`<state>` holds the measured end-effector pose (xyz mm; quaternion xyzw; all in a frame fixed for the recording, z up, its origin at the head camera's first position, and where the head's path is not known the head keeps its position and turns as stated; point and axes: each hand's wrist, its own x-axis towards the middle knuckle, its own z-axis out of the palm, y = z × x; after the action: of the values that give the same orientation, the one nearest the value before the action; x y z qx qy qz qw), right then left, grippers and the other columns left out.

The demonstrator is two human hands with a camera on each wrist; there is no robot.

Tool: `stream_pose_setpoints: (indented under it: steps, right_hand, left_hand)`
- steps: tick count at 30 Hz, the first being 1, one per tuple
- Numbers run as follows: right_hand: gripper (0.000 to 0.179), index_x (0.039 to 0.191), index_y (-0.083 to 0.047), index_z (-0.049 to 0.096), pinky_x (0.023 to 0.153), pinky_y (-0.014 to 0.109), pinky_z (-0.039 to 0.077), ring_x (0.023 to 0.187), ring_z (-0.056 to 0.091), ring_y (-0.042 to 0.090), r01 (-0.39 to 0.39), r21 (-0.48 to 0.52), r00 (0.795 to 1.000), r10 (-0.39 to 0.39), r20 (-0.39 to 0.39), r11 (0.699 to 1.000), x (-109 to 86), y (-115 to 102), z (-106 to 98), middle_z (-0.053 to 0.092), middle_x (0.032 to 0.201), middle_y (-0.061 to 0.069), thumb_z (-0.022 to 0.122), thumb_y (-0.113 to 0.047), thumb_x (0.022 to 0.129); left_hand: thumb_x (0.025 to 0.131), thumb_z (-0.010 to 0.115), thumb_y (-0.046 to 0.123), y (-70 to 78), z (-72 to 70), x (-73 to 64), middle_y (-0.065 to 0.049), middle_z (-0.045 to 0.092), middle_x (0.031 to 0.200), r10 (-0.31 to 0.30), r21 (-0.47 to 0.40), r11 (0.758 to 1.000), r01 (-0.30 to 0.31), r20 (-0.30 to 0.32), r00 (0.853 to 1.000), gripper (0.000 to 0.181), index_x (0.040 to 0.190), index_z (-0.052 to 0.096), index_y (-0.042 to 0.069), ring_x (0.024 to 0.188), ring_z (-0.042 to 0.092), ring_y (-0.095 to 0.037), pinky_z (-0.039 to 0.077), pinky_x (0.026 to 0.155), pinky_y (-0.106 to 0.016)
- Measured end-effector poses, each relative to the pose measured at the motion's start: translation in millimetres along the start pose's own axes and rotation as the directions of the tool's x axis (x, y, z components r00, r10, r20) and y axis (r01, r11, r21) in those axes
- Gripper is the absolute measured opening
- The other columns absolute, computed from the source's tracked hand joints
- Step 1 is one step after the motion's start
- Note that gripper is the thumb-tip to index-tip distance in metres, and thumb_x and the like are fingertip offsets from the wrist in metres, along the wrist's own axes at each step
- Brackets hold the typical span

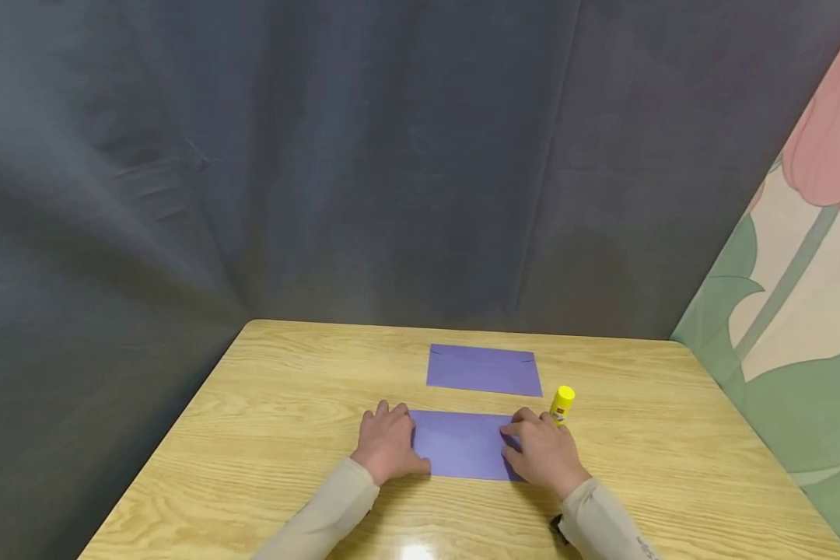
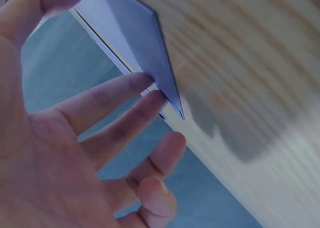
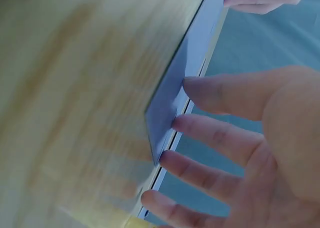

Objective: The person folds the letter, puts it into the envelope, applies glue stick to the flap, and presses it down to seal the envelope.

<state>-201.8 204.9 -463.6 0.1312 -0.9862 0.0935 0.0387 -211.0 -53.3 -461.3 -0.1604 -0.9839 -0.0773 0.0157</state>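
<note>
A purple envelope (image 1: 458, 445) lies flat on the table in front of me, its plain side up. My left hand (image 1: 388, 443) is at its left end, with fingertips touching the edge and the thumb near the front corner. On the right end, the fingertips and thumb of my right hand (image 1: 544, 453) rest lightly on the surface. The right wrist view shows these fingers (image 3: 212, 133) spread over the envelope's corner. In the left wrist view, two extended fingers (image 2: 112, 95) meet the envelope's edge (image 2: 162, 52). Neither hand curls around anything.
A second purple envelope (image 1: 484, 371), with flap lines along its top, lies farther back. Just beyond my right hand stands a yellow glue stick (image 1: 563, 398). The wooden table (image 1: 308, 381) backs onto a dark curtain (image 1: 392, 171), with a floral panel (image 1: 812, 311) at right.
</note>
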Motion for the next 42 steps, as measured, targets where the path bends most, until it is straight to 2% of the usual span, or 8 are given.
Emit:
stream_pose_setpoints:
  steps: [7, 11, 14, 18, 24, 28, 34, 42]
  right_hand:
    - [0.043, 0.102, 0.001, 0.075, 0.073, 0.053, 0.050, 0.096, 0.060, 0.040, -0.051, -0.071, 0.999, 0.050, -0.011, 0.996, -1.3, -2.9, 0.9, 0.066, 0.116, 0.011, 0.080, -0.037, 0.081]
    - [0.043, 0.101, 0.002, 0.074, 0.075, 0.053, 0.050, 0.096, 0.058, 0.040, -0.070, -0.074, 0.998, 0.070, 0.001, 0.995, -1.8, -2.5, 0.9, 0.065, 0.116, 0.012, 0.079, -0.036, 0.082]
    - [0.037, 0.098, 0.001, 0.073, 0.075, 0.055, 0.050, 0.095, 0.058, 0.040, -0.072, -0.082, 0.997, 0.072, -0.003, 0.994, -2.1, -6.1, 1.5, 0.065, 0.114, 0.014, 0.079, -0.031, 0.083]
    - [0.022, 0.101, -0.006, 0.074, 0.072, 0.054, 0.049, 0.091, 0.057, 0.038, -0.003, -0.108, 0.999, -0.002, -0.052, 0.994, -1.3, -21.5, 6.8, 0.065, 0.110, 0.014, 0.076, -0.013, 0.081]
    - [0.050, 0.116, -0.021, 0.075, 0.081, 0.057, 0.048, 0.100, 0.058, 0.036, 0.163, -0.084, 0.986, -0.165, -0.020, 0.983, 5.7, -51.3, 15.7, 0.064, 0.115, 0.011, 0.076, 0.001, 0.071]
    - [0.046, 0.115, -0.024, 0.076, 0.082, 0.057, 0.048, 0.098, 0.058, 0.034, 0.151, -0.093, 0.988, -0.153, -0.008, 0.984, 8.8, -54.0, 14.6, 0.065, 0.114, 0.007, 0.076, -0.003, 0.074]
    - [0.035, 0.111, -0.021, 0.079, 0.073, 0.051, 0.048, 0.090, 0.058, 0.032, 0.065, -0.084, 0.998, -0.065, -0.004, 0.994, 6.7, -35.0, 6.5, 0.067, 0.109, 0.006, 0.079, -0.013, 0.076]
    - [0.036, 0.112, -0.013, 0.077, 0.071, 0.051, 0.051, 0.089, 0.058, 0.033, -0.001, -0.101, 1.000, 0.000, -0.010, 0.995, 1.7, -12.1, 2.5, 0.067, 0.110, 0.008, 0.074, -0.021, 0.078]
  left_hand:
    - [0.057, 0.079, 0.052, -3.8, 2.0, -2.0, 0.002, 0.050, 0.081, -0.040, 0.016, 0.999, 0.040, -0.018, 0.999, 0.046, 0.058, 0.054, 0.014, 0.084, 0.043, -0.021, 0.040, 0.073, -0.042]
    - [0.059, 0.079, 0.050, 0.3, 4.4, -2.0, 0.001, 0.050, 0.085, -0.033, 0.008, 0.999, 0.033, -0.012, 0.999, 0.045, 0.057, 0.051, 0.015, 0.085, 0.042, -0.021, 0.039, 0.074, -0.041]
    - [0.062, 0.079, 0.046, 4.4, 5.1, -1.8, -0.001, 0.054, 0.090, -0.006, 0.008, 1.000, 0.006, -0.004, 1.000, 0.039, 0.067, 0.061, 0.012, 0.087, 0.043, -0.022, 0.040, 0.076, -0.041]
    - [0.068, 0.078, 0.034, 11.9, 7.3, -0.6, -0.004, 0.060, 0.108, 0.071, 0.015, 0.997, -0.071, 0.024, 0.997, 0.043, 0.105, 0.075, 0.012, 0.095, 0.047, -0.023, 0.042, 0.078, -0.042]
    - [0.074, 0.083, 0.027, 26.5, 11.9, 3.0, 0.000, 0.058, 0.122, 0.168, 0.099, 0.980, -0.175, 0.075, 0.983, 0.062, 0.133, 0.066, 0.029, 0.110, 0.048, -0.023, 0.045, 0.085, -0.045]
    - [0.071, 0.085, 0.035, 27.2, 8.3, 2.0, 0.001, 0.061, 0.116, 0.112, 0.155, 0.981, -0.119, 0.051, 0.992, 0.055, 0.124, 0.071, 0.027, 0.108, 0.051, -0.025, 0.044, 0.087, -0.048]
    - [0.066, 0.077, 0.048, 9.0, 2.1, -4.3, -0.002, 0.063, 0.101, 0.027, 0.098, 0.995, -0.026, -0.014, 1.000, 0.039, 0.084, 0.072, 0.013, 0.095, 0.050, -0.025, 0.044, 0.084, -0.050]
    - [0.064, 0.074, 0.053, -6.8, 4.0, -7.5, -0.001, 0.057, 0.094, 0.007, 0.020, 1.000, -0.007, -0.031, 1.000, 0.055, 0.092, 0.073, 0.006, 0.084, 0.044, -0.022, 0.041, 0.072, -0.043]
